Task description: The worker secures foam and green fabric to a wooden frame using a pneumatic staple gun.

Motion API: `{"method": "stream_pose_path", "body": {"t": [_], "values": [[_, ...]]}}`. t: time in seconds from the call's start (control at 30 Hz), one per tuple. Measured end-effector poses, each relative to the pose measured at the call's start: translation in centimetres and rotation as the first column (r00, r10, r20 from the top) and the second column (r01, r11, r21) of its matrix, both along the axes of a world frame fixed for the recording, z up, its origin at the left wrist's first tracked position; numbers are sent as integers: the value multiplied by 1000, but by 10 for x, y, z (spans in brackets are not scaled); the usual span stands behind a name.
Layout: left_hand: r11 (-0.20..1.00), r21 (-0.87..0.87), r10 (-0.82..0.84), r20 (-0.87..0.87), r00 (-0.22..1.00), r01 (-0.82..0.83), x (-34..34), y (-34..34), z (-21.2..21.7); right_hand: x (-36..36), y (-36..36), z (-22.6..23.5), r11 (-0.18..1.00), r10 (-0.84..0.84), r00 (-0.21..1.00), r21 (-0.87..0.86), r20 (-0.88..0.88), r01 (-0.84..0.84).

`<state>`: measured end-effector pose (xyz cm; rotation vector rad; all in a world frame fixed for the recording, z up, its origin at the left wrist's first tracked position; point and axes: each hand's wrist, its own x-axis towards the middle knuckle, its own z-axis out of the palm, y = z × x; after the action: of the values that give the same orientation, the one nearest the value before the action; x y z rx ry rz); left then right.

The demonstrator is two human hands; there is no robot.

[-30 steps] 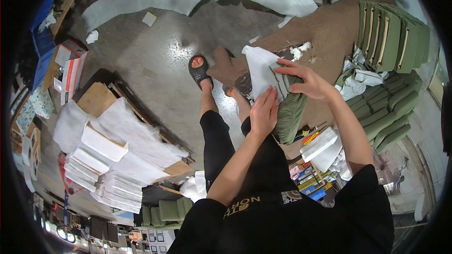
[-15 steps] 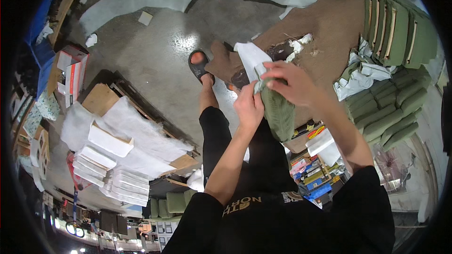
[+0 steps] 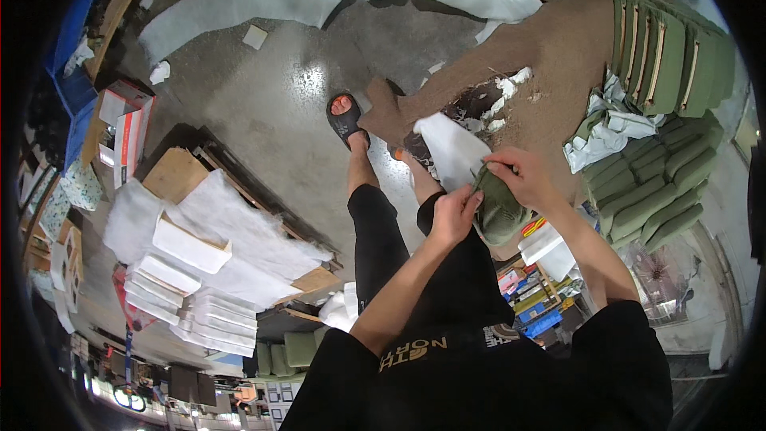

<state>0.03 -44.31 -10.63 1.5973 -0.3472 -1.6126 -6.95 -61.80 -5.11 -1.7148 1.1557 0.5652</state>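
Brown cloth (image 3: 570, 44) ahead: left hand (image 3: 454, 218) and right hand (image 3: 523, 179), flatter earlier, now pinch the green cover (image 3: 503, 211) by its edge, suggesting finer handling; white material (image 3: 452, 146) protrudes

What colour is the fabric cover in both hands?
The fabric cover is dull green, clearest in the head view.

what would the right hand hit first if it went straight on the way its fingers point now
Beyond the green cover at its fingertips, the right hand would probably meet the white piece first, though one view leaves depth unclear.
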Motion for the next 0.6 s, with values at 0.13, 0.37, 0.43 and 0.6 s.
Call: {"method": "stream_pose_path", "body": {"t": [0.13,0.37,0.43,0.6], "values": [[989,146,-27,13,1000,25,-31,23,-37,7,10,-57,899,431,888,-9,-160,-438],[935,273,151,269,951,-226,-20,31,-99,19,49,-129,963,264,924,27,-276,-267],[926,249,174,383,907,-283,-24,31,-129,24,55,-164,978,190,946,-38,-264,-207],[919,282,99,514,852,-277,-16,22,-160,21,54,-219,871,309,934,-342,-179,-353]]}}
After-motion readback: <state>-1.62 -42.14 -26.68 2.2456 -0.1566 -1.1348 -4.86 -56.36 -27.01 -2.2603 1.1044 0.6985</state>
